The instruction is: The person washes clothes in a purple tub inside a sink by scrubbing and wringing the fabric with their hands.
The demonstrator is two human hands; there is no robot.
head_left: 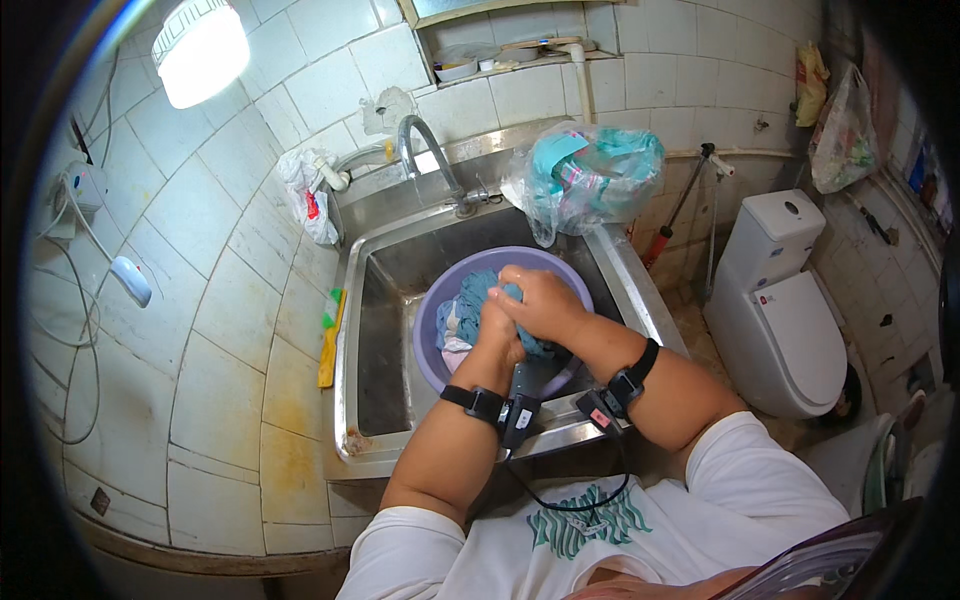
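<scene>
A purple plastic basin sits inside the steel sink. Bunched blue-teal cloth fills part of it, next to some pale pink and white fabric. Over the basin my left hand and my right hand are pressed together. Both have their fingers closed around the blue-teal cloth, which shows between and below them. Parts of the cloth are hidden behind my hands and wrists.
A curved faucet rises behind the sink. At the back right corner stands a clear plastic bag with teal contents. A yellow-handled brush lies along the left rim. A white toilet stands to the right.
</scene>
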